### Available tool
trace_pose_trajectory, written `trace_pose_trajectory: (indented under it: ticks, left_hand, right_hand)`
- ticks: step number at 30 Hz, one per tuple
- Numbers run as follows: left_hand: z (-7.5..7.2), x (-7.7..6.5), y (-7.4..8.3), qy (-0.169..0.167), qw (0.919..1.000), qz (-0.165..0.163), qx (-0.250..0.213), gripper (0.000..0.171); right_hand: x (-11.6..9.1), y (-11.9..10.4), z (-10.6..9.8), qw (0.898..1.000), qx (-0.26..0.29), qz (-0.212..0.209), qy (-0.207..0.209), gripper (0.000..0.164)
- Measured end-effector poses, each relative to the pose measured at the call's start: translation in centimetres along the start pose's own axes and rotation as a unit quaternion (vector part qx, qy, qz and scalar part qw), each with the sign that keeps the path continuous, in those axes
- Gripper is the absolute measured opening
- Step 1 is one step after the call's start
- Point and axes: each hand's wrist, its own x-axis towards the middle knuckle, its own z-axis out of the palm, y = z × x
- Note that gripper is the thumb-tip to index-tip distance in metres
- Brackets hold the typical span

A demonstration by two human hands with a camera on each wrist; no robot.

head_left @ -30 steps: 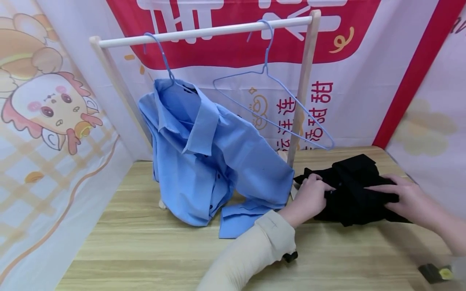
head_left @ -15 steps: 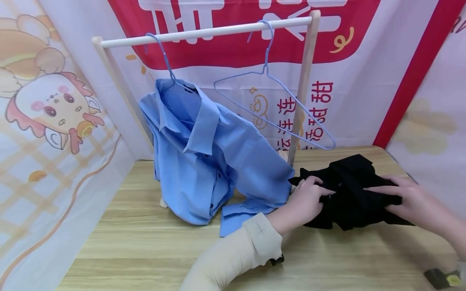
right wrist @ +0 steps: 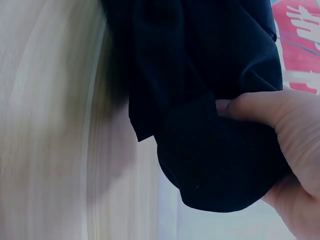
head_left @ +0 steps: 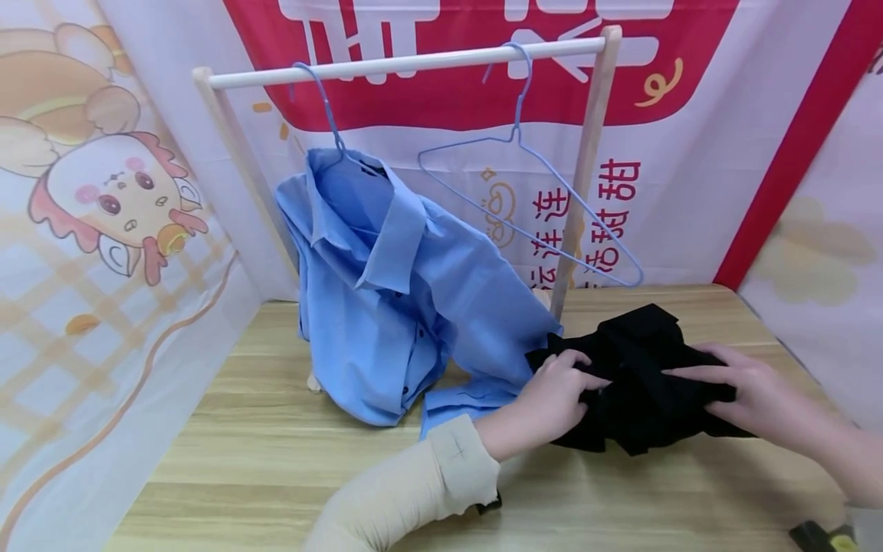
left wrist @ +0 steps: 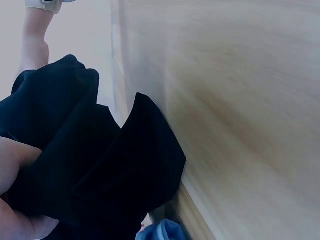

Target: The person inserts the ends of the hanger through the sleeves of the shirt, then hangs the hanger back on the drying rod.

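Observation:
A bunched black shirt (head_left: pixel 641 383) is held up between both hands near the right side of the table. My left hand (head_left: pixel 552 399) grips its left part, thumb and fingers on the cloth. On the other side my right hand (head_left: pixel 762 395) pinches the shirt, its index finger stretched over the folds. In the right wrist view, the thumb of the right hand (right wrist: pixel 295 130) lies on the dark cloth (right wrist: pixel 215 155), with the other fingers behind it. The left wrist view shows a pointed corner of the shirt (left wrist: pixel 145 155) hanging over the wood.
A light blue shirt (head_left: pixel 366 322) hangs on a blue hanger from the rack's white bar (head_left: pixel 414 65), its cuff reaching the table. To its right hangs a bare blue hanger (head_left: pixel 517 138). The wooden table (head_left: pixel 262 475) meets printed cloth walls (head_left: pixel 690 184) behind.
Both hands have carried the black shirt left and toward me, nearer the blue shirt. The whole head view has shifted slightly, so the rack appears further right.

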Motion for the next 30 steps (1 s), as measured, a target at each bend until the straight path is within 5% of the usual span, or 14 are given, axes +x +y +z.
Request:
trace_pose_trajectory:
  ticks: [30]
  left_hand:
    - [-1.7,-9.5,-3.6,0.023,0.9958,0.028,-0.084,0.052]
  right_hand:
    - [1.3,-5.6,3.2,0.992,0.111,-0.039,-0.037,0.078]
